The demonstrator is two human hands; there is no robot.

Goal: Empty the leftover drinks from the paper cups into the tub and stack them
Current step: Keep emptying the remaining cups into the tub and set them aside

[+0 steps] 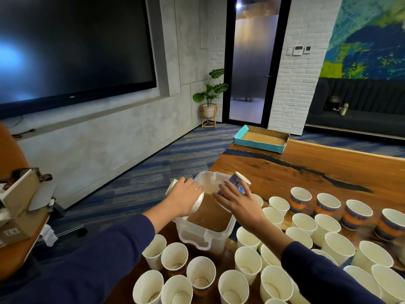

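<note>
Paper cups are being handled over a clear plastic tub (205,239) of brown liquid on a wooden table (306,170): a tipped white cup stack (198,202) is gripped by the left hand (186,197), and a blue patterned cup (237,183) is held on its side by the curled right hand (235,199). Many upright open cups (247,263) are crowded around the tub's near and right sides, and a teal cardboard tray (260,139) is seen at the table's far end.

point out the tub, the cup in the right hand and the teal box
tub (205,240): head view, on its clear front wall.
cup in the right hand (237,183): head view, on its printed side.
teal box (258,145): head view, on its front wall.
</note>
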